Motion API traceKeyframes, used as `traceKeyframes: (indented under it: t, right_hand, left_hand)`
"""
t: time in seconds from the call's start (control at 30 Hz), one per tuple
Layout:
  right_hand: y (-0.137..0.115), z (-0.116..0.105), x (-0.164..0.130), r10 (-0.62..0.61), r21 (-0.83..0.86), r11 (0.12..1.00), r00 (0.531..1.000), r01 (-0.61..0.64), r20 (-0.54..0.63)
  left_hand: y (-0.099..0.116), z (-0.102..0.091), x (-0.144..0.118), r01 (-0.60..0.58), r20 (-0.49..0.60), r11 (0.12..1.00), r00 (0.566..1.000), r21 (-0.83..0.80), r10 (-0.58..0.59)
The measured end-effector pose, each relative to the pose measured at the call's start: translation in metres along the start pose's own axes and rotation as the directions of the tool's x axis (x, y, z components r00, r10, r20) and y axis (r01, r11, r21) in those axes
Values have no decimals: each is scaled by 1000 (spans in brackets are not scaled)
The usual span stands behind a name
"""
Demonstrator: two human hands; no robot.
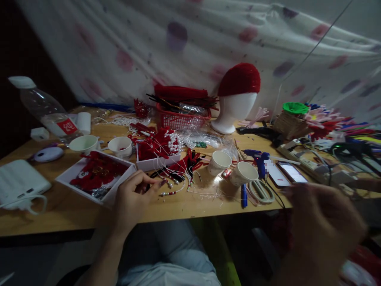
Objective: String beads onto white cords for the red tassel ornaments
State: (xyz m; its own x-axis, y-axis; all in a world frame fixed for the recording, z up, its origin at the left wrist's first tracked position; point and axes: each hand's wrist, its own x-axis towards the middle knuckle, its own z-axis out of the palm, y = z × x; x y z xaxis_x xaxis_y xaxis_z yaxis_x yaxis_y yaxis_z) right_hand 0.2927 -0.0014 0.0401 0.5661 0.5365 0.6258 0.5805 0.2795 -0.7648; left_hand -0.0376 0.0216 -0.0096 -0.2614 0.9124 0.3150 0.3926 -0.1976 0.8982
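Note:
My left hand is over the table's front edge, thumb and forefinger pinched together. Whatever it holds is too small to make out. Just beyond those fingertips lie beaded strings with white, red and green beads. My right hand, blurred, is raised at the right in front of the table, its fingers also closed in a pinch on something I cannot make out. Left of my left hand, a white box contains red fuzzy pieces. Another white box is heaped with red pieces and white beads.
Paper cups stand mid-table near a blue glue gun, scissors and a lit phone. Behind are a red basket and a white head form wearing a red cap. A bottle and power bank are left.

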Motion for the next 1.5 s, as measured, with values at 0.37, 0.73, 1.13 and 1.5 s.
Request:
traceKeyframes:
  t: [0.37,0.73,1.13,1.5]
  right_hand:
    - [-62,74,-86,-415,297,910,637,290,650]
    - [-59,72,-97,-478,338,877,569,340,669]
    - [-50,73,-117,-403,354,912,620,207,673]
    - [-42,76,-119,-459,493,864,568,106,683]
  left_hand:
    - [35,18,-47,205,169,863,976,-461,-141]
    - [25,26,-60,-48,20,952,998,-301,57]
    - [12,34,-73,52,-16,933,998,-355,-61]
    - [7,14,-69,-5,91,932,995,-362,40]
